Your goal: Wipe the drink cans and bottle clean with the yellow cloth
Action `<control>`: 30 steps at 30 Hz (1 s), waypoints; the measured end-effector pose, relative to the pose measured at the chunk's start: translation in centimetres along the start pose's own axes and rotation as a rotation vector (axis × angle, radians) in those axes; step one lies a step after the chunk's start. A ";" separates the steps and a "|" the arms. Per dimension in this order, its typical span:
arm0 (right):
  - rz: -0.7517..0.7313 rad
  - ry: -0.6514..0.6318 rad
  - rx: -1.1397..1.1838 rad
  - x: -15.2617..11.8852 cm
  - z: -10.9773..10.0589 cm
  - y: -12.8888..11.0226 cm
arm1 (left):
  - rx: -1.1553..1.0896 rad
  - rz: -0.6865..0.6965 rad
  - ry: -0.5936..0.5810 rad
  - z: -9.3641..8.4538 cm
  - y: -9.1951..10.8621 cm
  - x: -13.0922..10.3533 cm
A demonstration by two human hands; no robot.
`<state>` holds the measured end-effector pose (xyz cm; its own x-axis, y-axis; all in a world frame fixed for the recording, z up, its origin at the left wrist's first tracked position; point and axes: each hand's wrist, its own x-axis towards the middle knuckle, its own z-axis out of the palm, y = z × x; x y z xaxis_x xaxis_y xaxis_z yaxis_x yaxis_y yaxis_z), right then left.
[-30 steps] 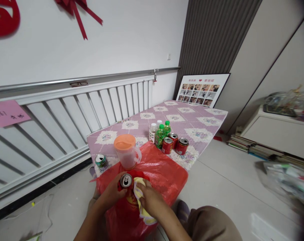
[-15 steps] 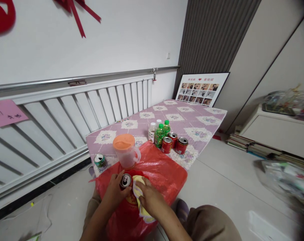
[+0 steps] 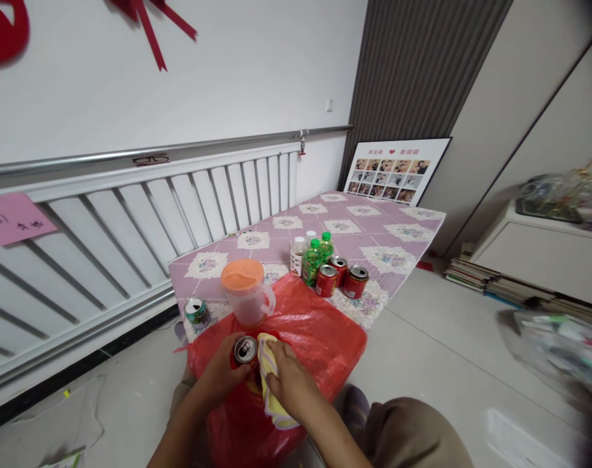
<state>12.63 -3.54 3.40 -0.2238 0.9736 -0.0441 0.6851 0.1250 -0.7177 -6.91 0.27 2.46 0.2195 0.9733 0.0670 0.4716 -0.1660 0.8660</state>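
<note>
My left hand (image 3: 224, 365) is wrapped round a red drink can (image 3: 246, 350), which stands upright with its opened top facing me. In my right hand (image 3: 289, 377) is a yellow cloth with a pale edge (image 3: 275, 411), pressed against the can's right side. Beneath both hands a red plastic bag (image 3: 320, 328) is spread over the near end of the table. Just beyond the can stands a clear plastic pitcher (image 3: 246, 305) with an orange lid. The lower part of the can is hidden by my fingers and the cloth.
A green can (image 3: 197, 313) stands at the table's left edge. Farther right are several bottles, among them a green-capped bottle (image 3: 311, 265), and red cans, one being the rightmost red can (image 3: 355, 283). A white radiator (image 3: 179, 214) runs along the table's left side.
My right hand and the cloth have shifted slightly against the can. My left hand keeps its hold, and the can stays in nearly the same place. The view has moved a little.
</note>
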 end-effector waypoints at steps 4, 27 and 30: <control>0.059 -0.012 -0.008 -0.5 1.0 0.8 | -0.046 0.010 -0.071 -0.4 -0.6 0.1; 0.039 0.014 0.044 -0.1 0.3 1.4 | 0.156 0.049 0.097 0.8 -0.7 0.2; 0.000 0.065 0.085 0.2 0.0 0.9 | 0.262 0.002 0.242 1.6 -0.3 -0.2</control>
<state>13.23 -3.23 2.78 -0.1771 0.9842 -0.0010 0.6232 0.1114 -0.7741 -5.74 -0.14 1.41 0.0266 0.9771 0.2109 0.6816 -0.1721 0.7112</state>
